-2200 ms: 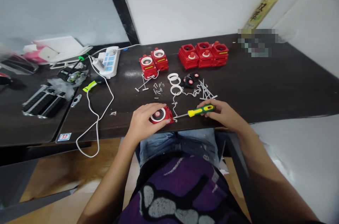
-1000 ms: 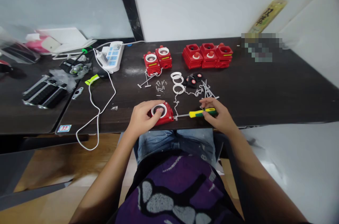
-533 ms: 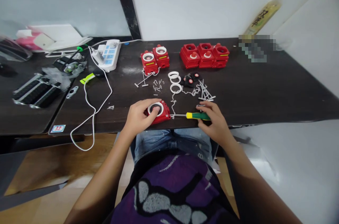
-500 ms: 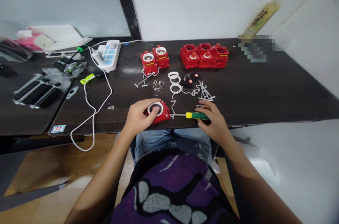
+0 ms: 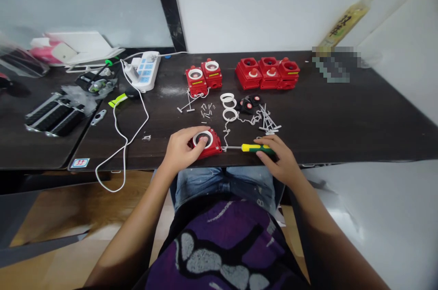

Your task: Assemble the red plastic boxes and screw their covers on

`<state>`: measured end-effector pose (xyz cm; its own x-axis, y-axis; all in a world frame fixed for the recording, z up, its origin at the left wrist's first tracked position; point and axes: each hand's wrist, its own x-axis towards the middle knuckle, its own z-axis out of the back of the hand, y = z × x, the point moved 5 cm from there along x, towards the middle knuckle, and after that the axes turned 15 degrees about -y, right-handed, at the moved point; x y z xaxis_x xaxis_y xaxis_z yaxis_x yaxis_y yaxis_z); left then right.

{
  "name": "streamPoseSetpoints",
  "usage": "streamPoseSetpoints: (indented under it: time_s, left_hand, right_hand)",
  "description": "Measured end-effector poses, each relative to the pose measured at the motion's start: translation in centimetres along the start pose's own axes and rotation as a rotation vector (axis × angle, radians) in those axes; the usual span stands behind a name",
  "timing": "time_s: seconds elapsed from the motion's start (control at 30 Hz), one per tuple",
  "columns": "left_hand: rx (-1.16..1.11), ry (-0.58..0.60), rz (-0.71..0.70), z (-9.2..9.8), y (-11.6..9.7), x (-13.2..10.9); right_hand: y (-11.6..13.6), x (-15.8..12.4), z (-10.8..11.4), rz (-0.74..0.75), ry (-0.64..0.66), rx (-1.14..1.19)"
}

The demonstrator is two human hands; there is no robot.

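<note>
Steel shaft [image 5: 232, 148] of a yellow-and-green screwdriver [image 5: 255, 147] reaches right up to the red push-button housing [image 5: 214, 144], and that is the likeliest trouble: a tip slipping off its mark could scratch the plastic or jab the left hand [image 5: 179, 149]. Knocked hard, the housing, which sits near the front edge of the dark tabletop [image 5: 342, 144], could tip off toward the jeans [image 5: 201, 180], and the thin white cord [image 5: 225, 132] running up from its corner could snag. The left hand is closed over the housing, fingers curled around it and a fingertip [image 5: 204, 140] pressing inside its white ring [image 5: 201, 132]. The right hand [image 5: 282, 162] is only partly closed, grasping the screwdriver's handle; whether the tip is seated in anything is too small to tell. Farther out lie white plastic rings [image 5: 230, 114], black button pieces [image 5: 246, 106], small screws [image 5: 207, 109] and a bundle of white plastic ties [image 5: 268, 122]. Beyond them, two red housings [image 5: 203, 77] stand left and a block of three red housings [image 5: 267, 73] right.
</note>
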<state>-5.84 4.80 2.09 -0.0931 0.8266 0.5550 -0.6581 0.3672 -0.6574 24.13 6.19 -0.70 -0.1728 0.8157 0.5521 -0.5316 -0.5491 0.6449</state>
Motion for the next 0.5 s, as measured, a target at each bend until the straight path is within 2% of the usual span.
streamPoseSetpoints:
  time_s: [0.3,0.5]
  left_hand:
    - [-0.01,0.002,0.017,0.0,0.1,0.0]
    - [-0.015,-0.001,0.007,0.0,0.1,0.0]
  right_hand:
    - [-1.1,0.1,0.4,-0.052,0.009,-0.009]
    - [-0.9,-0.1,-0.1,0.045,-0.062,-0.023]
